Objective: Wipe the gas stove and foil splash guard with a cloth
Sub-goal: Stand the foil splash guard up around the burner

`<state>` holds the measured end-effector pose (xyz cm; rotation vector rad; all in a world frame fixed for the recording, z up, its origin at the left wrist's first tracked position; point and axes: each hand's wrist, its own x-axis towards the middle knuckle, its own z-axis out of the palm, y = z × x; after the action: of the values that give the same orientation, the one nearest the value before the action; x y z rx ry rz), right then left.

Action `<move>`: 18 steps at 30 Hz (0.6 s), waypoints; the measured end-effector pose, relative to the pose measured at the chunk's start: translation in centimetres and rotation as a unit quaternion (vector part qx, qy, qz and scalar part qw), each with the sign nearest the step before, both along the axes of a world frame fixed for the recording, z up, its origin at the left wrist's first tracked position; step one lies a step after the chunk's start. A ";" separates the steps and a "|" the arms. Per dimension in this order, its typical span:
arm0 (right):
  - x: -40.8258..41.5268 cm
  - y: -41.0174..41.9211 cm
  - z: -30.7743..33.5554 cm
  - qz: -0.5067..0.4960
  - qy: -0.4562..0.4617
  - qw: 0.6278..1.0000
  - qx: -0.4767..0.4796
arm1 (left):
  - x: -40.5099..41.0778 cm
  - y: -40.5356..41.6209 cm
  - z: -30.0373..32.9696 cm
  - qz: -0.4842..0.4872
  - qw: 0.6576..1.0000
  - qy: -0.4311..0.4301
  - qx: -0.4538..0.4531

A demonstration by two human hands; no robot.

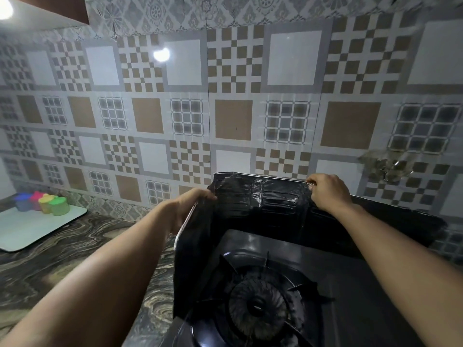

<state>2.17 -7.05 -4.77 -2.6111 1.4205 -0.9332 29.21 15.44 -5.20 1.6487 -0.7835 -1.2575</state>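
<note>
- Crinkly dark foil splash guard (253, 199) stands upright, folded round the black gas stove (263, 304).
- Left hand (186, 209) grips its left panel; right hand (328, 190) pinches the top edge.

The splash guard (263, 199) stands round the stove (350, 284) on its back and left sides, so from the left counter (62, 266) I cannot reach the burner (258, 306) straight across. My left hand (190, 209) grips the guard's left corner and my right hand (328, 191) its top edge. Above the burner the way is open from my side. A white tray (32, 231) with coloured cups (47, 202) sits far left, well apart.
</note>
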 end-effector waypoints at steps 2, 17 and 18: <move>0.1 0.0 -0.1 0.000 0.003 1.000 0.001 | 0.3 -0.2 -0.6 0.019 0.998 0.034 -0.042; -0.2 -0.8 0.3 -0.012 0.016 1.000 0.006 | -0.1 -0.1 1.0 0.023 0.992 0.075 -0.094; -0.3 -0.9 0.3 -0.014 0.021 1.000 0.005 | 0.0 -0.1 1.2 0.029 0.993 0.068 -0.091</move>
<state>1.89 -7.90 -4.49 -2.6252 1.4705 -0.8781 29.17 15.35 -3.98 1.4151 -0.7390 -1.2057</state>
